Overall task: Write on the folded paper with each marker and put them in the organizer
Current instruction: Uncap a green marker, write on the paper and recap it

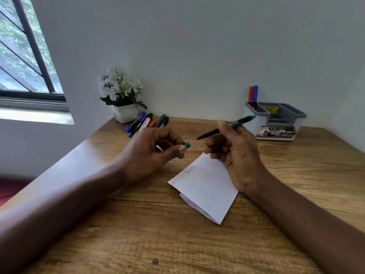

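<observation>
1. Right hand (237, 155) pinches a black-barrelled marker with a green end plug (209, 133) partway up the barrel, thumb and forefinger closed on it, other fingers curled under.
2. Left hand (150, 153) pinches a small green plastic cap (186, 144) at its fingertips, open end hard to make out.
3. Marker is off the table, held between the hands. Its long axis runs from the bare dark tip at lower left up to the green end at upper right.
4. Key relation: the cap sits just left of the tip and a little below it, apart from it and roughly on the barrel's line.
5. Folded white paper sheet (205, 186) lies flat under the right hand, below and right of the tip. It shows faint marks near its top corner, too small to read.
6. Judgement: either the tip drops to the paper to write or the cap goes back on; cannot tell which.
7. Grey and white plastic desk organizer (292, 111) stands back right with a red and a blue marker (253, 93) upright in it, and the right hand is nearer to it.
8. Loose bunch of mixed markers (146, 121) lies back left beside a white flower pot (125, 112), nearer the left hand.
9. Everything rests on a wood-grain table (177, 244).
</observation>
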`<action>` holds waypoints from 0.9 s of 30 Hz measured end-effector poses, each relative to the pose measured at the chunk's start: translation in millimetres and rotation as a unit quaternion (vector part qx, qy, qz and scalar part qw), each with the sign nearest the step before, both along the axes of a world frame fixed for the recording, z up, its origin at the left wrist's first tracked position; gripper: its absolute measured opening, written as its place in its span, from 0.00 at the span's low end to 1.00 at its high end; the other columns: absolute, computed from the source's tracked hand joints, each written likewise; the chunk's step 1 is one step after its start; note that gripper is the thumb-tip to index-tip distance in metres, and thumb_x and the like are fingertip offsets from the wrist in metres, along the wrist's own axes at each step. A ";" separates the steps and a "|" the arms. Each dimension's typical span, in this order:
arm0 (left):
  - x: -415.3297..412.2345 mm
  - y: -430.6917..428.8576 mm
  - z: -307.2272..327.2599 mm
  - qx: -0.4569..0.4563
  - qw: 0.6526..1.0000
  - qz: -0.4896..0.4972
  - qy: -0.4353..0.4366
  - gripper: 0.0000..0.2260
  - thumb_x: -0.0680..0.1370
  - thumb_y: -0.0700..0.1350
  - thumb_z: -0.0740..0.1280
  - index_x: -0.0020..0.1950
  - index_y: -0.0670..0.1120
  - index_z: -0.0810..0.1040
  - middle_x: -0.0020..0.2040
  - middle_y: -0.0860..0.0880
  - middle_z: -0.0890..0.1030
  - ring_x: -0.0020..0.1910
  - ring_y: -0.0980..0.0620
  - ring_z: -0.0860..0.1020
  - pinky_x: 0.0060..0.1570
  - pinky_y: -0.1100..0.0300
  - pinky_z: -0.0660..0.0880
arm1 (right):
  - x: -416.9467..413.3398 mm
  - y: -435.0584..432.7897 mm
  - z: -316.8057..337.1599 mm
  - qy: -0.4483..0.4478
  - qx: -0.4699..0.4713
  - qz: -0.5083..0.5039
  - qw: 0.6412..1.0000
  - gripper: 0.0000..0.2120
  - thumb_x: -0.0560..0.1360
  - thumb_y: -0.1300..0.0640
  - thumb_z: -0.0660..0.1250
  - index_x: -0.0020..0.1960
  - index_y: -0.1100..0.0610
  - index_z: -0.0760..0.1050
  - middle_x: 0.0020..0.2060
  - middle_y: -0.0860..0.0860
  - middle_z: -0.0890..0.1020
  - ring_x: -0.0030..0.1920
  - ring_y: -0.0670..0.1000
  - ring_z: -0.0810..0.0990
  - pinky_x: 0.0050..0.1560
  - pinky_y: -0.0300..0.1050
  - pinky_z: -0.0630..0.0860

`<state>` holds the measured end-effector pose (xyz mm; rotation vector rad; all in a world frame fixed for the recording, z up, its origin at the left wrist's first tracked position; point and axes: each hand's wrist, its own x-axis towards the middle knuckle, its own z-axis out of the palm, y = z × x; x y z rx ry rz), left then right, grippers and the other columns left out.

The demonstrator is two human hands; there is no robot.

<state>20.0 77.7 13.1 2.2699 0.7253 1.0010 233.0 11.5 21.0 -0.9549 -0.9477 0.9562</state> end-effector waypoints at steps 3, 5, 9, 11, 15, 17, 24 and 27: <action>-4.2 7.6 -1.4 0.012 0.996 0.073 0.056 0.04 0.75 0.56 0.73 0.47 0.58 0.85 0.43 0.60 0.85 0.43 0.58 0.81 0.38 0.63 0.75 | 4.0 -1.6 2.7 -0.093 0.051 -0.071 0.992 0.11 0.82 0.53 0.65 0.53 0.60 0.81 0.36 0.54 0.87 0.35 0.52 0.85 0.32 0.41 0.79; -6.2 11.1 -2.6 0.022 0.988 0.116 0.096 0.06 0.74 0.60 0.73 0.48 0.60 0.85 0.42 0.62 0.83 0.42 0.60 0.79 0.36 0.65 0.72 | 4.6 -0.6 3.2 -0.154 0.054 -0.079 0.983 0.08 0.83 0.54 0.64 0.54 0.56 0.82 0.39 0.51 0.88 0.40 0.48 0.87 0.34 0.37 0.80; -6.9 11.7 -1.3 0.100 0.968 0.140 0.185 0.10 0.75 0.61 0.71 0.53 0.59 0.85 0.41 0.63 0.79 0.47 0.69 0.75 0.33 0.72 0.68 | 13.7 -0.8 1.6 -0.415 0.089 -0.091 0.901 0.05 0.80 0.58 0.69 0.53 0.50 0.82 0.47 0.44 0.86 0.49 0.43 0.84 0.46 0.35 0.80; -6.1 11.7 -0.4 0.119 0.964 0.140 0.190 0.11 0.76 0.60 0.71 0.53 0.57 0.85 0.39 0.65 0.78 0.46 0.72 0.75 0.33 0.74 0.69 | 21.9 -1.3 1.5 -0.580 0.074 -0.045 0.810 0.07 0.77 0.54 0.73 0.55 0.49 0.82 0.50 0.43 0.84 0.52 0.42 0.82 0.52 0.43 0.81; -4.7 11.5 0.4 0.135 0.957 0.156 0.205 0.14 0.76 0.64 0.69 0.53 0.58 0.85 0.39 0.65 0.78 0.41 0.69 0.76 0.34 0.72 0.65 | 23.7 -2.0 2.1 -0.655 0.017 0.036 0.755 0.14 0.76 0.48 0.74 0.60 0.44 0.79 0.58 0.41 0.82 0.59 0.42 0.78 0.60 0.51 0.78; -6.3 11.1 -0.3 0.135 0.955 0.170 0.204 0.19 0.75 0.69 0.65 0.55 0.58 0.84 0.42 0.64 0.79 0.40 0.66 0.76 0.36 0.68 0.68 | 18.3 -2.9 -1.0 -0.640 0.024 0.020 0.767 0.15 0.76 0.47 0.74 0.61 0.44 0.79 0.59 0.40 0.81 0.60 0.42 0.77 0.61 0.50 0.78; -14.6 11.0 -1.0 0.088 0.948 0.167 0.257 0.42 0.68 0.82 0.54 0.71 0.56 0.73 0.69 0.56 0.77 0.63 0.57 0.75 0.54 0.57 0.72 | 10.5 0.3 -11.2 -0.616 0.014 0.005 0.788 0.18 0.76 0.46 0.73 0.64 0.44 0.77 0.60 0.42 0.81 0.62 0.45 0.76 0.62 0.51 0.78; -14.1 12.2 -2.5 0.059 0.941 0.151 0.297 0.44 0.67 0.81 0.55 0.74 0.56 0.70 0.70 0.55 0.76 0.64 0.57 0.74 0.53 0.60 0.69 | 7.9 0.3 -11.5 -0.620 0.016 0.002 0.784 0.17 0.76 0.46 0.73 0.64 0.44 0.77 0.59 0.42 0.81 0.62 0.45 0.76 0.61 0.52 0.77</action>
